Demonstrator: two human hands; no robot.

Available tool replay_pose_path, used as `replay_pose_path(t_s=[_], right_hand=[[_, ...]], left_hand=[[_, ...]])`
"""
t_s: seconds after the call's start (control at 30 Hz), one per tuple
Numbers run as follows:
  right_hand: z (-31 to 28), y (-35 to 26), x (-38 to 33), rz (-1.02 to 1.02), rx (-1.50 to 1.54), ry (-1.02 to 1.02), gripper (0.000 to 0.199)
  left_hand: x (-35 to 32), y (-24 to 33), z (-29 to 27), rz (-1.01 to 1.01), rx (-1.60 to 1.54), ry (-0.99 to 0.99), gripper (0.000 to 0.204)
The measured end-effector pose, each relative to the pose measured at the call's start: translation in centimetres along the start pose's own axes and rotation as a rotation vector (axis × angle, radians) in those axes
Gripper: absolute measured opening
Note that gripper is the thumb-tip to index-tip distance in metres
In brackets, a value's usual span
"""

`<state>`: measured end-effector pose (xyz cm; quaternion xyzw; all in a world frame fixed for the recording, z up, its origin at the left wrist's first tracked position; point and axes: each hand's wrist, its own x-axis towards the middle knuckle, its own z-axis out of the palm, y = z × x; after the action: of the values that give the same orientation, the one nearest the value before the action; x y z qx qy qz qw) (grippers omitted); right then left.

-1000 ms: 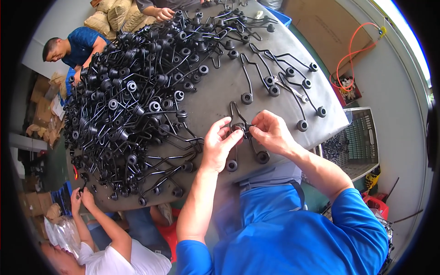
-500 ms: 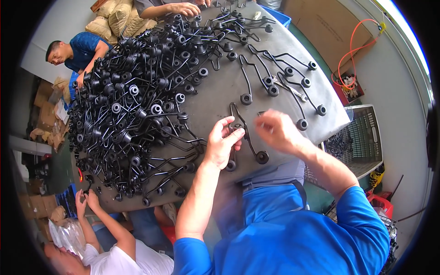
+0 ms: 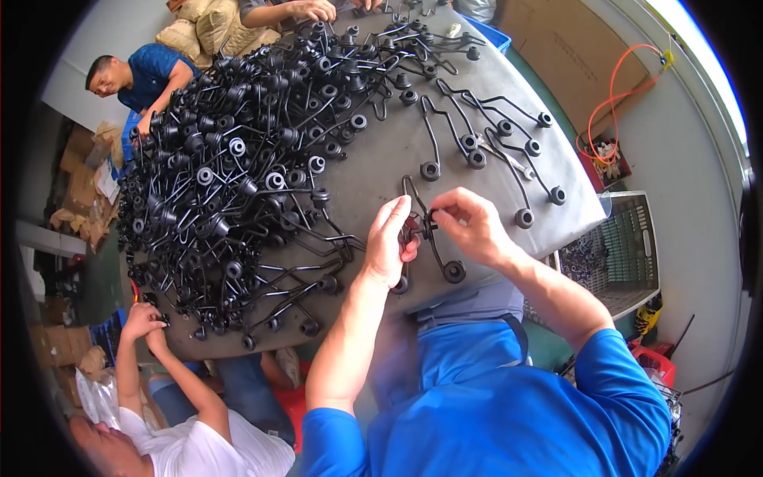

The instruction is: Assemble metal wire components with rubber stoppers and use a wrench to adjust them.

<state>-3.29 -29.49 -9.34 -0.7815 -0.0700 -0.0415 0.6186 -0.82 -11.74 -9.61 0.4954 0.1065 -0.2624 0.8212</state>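
A U-shaped black metal rod [image 3: 438, 253] with a round black rubber bushing [image 3: 454, 272] on its end lies at the table edge before me. My left hand [image 3: 388, 245] is closed around the rod's near side, fingers curled and thumb pointing up; its palm hides part of the rod. Against the rod's other side, my right hand [image 3: 474, 226] pinches a small black piece [image 3: 431, 224] between thumb and fingertips. The piece's exact shape is too small to tell. A second bushing [image 3: 400, 284] shows below my left hand.
A large tangled heap of similar black rods [image 3: 238, 175] covers the grey table's [image 3: 366, 175] left side. Several rods [image 3: 509, 151] and a wrench [image 3: 520, 168] lie at right. A grey crate [image 3: 628, 246] stands beyond the right edge. Co-workers' hands [image 3: 147, 322] work at left and far side.
My right hand has moved in to the rod, its fingertips now pinching there. My left hand stays at the rod, its thumb raised. The co-worker's hands at lower left have risen slightly.
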Motion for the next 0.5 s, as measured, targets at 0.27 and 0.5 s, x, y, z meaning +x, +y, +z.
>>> replay_pose_path(t_s=[0.27, 0.5], right_hand=[[-0.5, -2.0, -0.6, -0.394, -0.112, -0.196, 0.023], [2.4, -0.2, -0.6, -0.259, 0.189, -0.152, 0.037]], left_hand=[[0.1, 0.3, -1.2, -0.088, -0.225, -0.164, 0.051], [0.9, -0.6, -2.0, -0.094, -0.353, -0.263, 0.049]])
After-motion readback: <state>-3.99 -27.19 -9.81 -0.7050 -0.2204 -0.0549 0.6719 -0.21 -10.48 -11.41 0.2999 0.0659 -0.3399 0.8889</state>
